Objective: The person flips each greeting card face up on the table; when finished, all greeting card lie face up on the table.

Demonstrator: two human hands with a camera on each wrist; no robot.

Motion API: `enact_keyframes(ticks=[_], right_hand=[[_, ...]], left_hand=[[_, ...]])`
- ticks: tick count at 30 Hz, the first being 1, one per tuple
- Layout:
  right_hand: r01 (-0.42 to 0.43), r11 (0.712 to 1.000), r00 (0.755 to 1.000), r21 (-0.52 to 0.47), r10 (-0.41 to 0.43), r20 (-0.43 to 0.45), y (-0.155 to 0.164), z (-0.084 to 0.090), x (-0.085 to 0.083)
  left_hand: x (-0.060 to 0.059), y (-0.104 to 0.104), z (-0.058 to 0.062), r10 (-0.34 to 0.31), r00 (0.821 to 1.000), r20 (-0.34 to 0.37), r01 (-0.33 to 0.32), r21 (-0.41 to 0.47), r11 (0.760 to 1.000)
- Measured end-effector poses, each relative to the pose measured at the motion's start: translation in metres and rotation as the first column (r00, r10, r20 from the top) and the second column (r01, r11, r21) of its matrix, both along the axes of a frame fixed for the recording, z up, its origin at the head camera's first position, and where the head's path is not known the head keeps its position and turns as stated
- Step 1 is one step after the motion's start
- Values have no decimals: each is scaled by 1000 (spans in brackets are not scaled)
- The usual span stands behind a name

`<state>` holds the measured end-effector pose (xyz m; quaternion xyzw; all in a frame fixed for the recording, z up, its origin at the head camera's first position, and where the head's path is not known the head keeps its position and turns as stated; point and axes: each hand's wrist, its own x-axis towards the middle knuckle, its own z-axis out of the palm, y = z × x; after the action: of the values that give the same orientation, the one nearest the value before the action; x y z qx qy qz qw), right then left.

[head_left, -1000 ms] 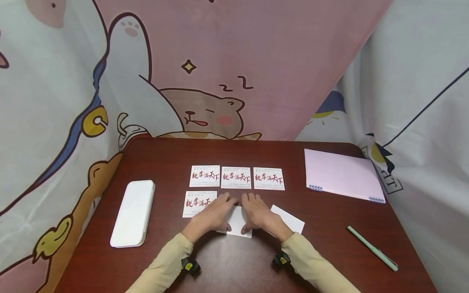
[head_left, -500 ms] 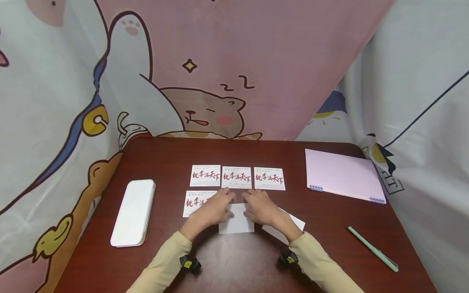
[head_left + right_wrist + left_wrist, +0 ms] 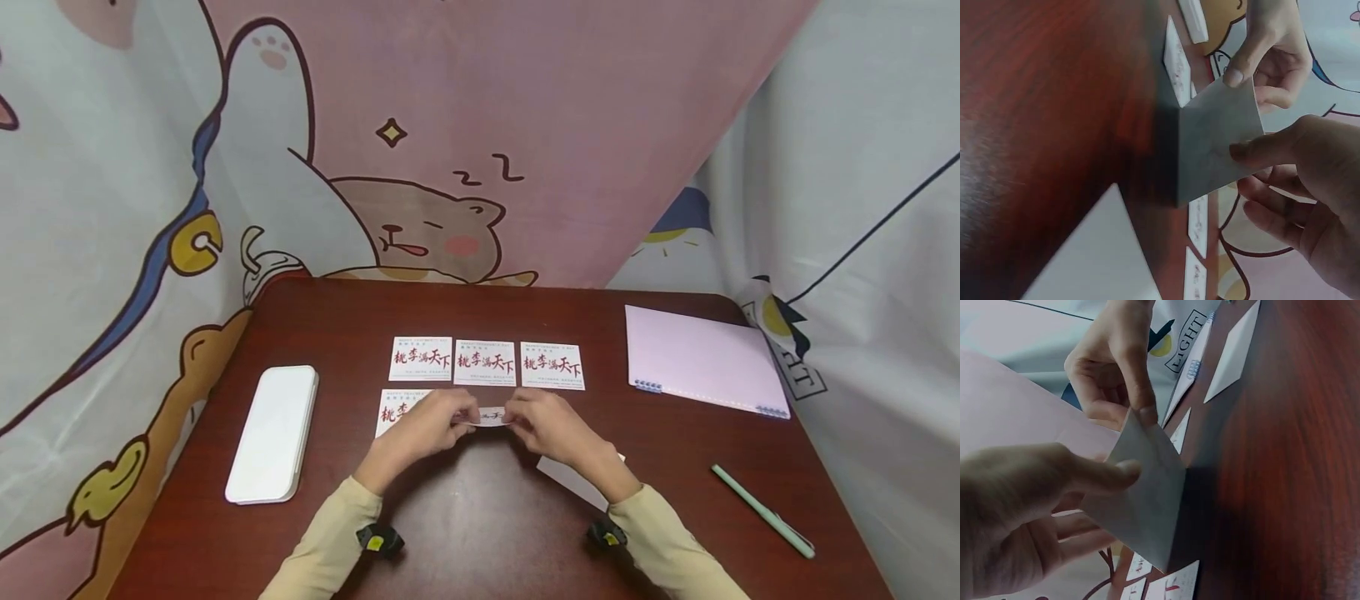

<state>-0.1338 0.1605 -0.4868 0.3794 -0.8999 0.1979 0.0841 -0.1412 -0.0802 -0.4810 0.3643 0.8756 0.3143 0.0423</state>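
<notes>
A square card (image 3: 491, 417) with a plain pale back (image 3: 1147, 481) and printed characters on its other face stands steeply tilted above the table. My left hand (image 3: 427, 421) pinches one side between thumb and fingers. The opposite side is pinched by my right hand (image 3: 555, 425). In the right wrist view the card (image 3: 1216, 137) has its lower edge at or just over the tabletop; contact cannot be told. Beyond the hands lie three printed cards, at left (image 3: 421, 360), middle (image 3: 484, 364) and right (image 3: 552, 367). Another printed card (image 3: 392, 408) is partly covered by my left hand.
A blank-side-up card (image 3: 572, 483) lies askew under my right forearm. On the left is a white case (image 3: 272, 435). To the right are a pink notebook (image 3: 701, 358) and a green pen (image 3: 763, 510). Patterned cloth (image 3: 525, 125) surrounds the brown table (image 3: 480, 533).
The card lay flat with its blank side up under both hands. Now it is tilted up off the table, its printed face showing, and the fingers pinch its sides.
</notes>
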Motion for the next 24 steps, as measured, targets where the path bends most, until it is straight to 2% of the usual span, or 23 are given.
enact_keyframes(ticks=[4,8,15,24], right_hand=[[-13,1000,999,23,12,46,1,-8,4],[-28,999,998,32,27,56,2,-13,6],[-11,999,997,52,7,75,2,-24,5],[38,996,995,85,-46,91,1,-34,3]], left_hand=[[2,-1,-8,-3,997,82,6,-47,999],[3,-1,-16,-3,994,110,12,-80,997],[1,1,-28,18,993,114,-3,-129,992],[-2,1,-38,31,996,82,-18,-155,988]])
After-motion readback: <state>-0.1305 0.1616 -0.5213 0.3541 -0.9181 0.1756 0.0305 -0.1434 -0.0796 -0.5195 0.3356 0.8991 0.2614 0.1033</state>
